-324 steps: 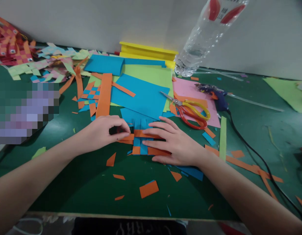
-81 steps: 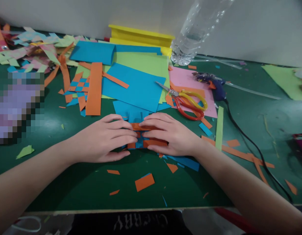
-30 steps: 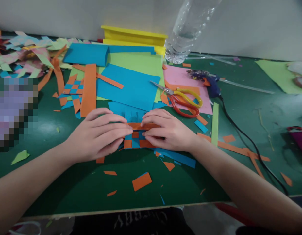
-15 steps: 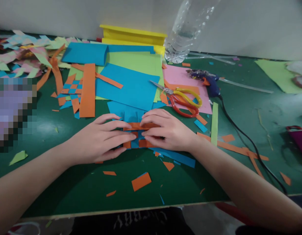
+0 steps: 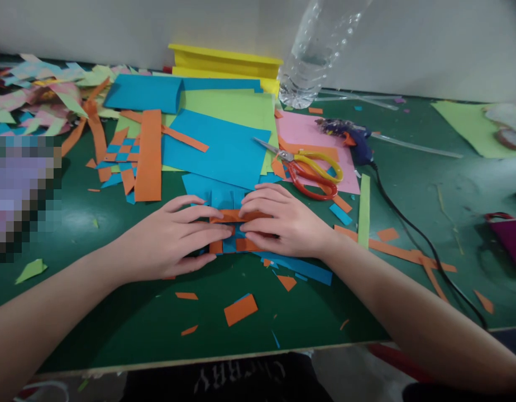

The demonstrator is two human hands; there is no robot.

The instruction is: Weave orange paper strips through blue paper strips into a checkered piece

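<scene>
Between my hands lies a small weave of blue paper strips (image 5: 221, 198) crossed by orange ones. One orange paper strip (image 5: 228, 215) runs across the blue, and both hands have hold of it. My left hand (image 5: 174, 237) is at its left end, fingertips pressed on the orange and blue paper. From the other side my right hand (image 5: 278, 218) curls its fingers over the strip's right part, hiding that end. A lower orange strip (image 5: 245, 244) sits nearer the table edge, woven through the blue. Thumb tips are partly hidden under the fingers.
Scissors (image 5: 312, 170) with red and yellow handles lie behind my right hand. Beyond them are a glue gun (image 5: 361, 145) with a black cord and a clear bottle (image 5: 304, 78). Blue sheets (image 5: 220, 148) and an orange strip (image 5: 149, 156) lie behind; scraps (image 5: 241, 310) lie in front.
My left fingers have shifted slightly along the orange strips, and my right fingers have moved a little. The whole view has shifted slightly; the other things stay in place.
</scene>
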